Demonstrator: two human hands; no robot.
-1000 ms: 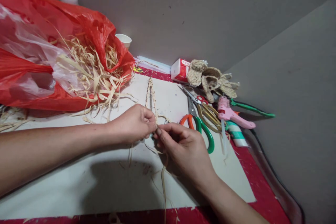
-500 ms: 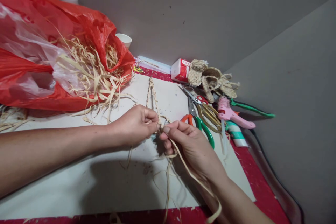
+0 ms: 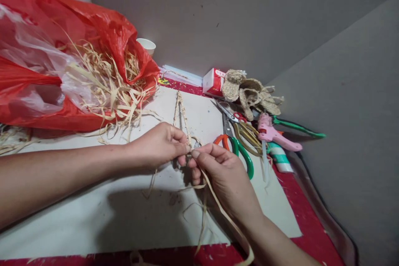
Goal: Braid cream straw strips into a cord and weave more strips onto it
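Observation:
A thin raffia cord [image 3: 183,110], twisted or braided, runs from a point near the back of the white board down to my fingers, with a second strand beside it. My left hand [image 3: 168,143] pinches the near end of this cord between thumb and fingers. Almost touching it, my right hand [image 3: 218,166] is closed on a pale raffia strip [image 3: 222,210], which trails over the wrist towards the front edge. Other loose ends hang below the right hand. The exact crossing of the strands is hidden behind my fingertips.
A red plastic bag [image 3: 81,12] spilling raffia [image 3: 109,83] stands at the left. At the right lie scissors [image 3: 246,158], gold-handled pliers [image 3: 246,135], a pink glue gun [image 3: 274,135] and woven pieces [image 3: 249,89]. A white board [image 3: 62,212] covers the red tabletop.
Both hands stay close together, pinching. The right fingers have shifted slightly, and the trailing raffia strip and loose ends have swung a little. The view has moved slightly.

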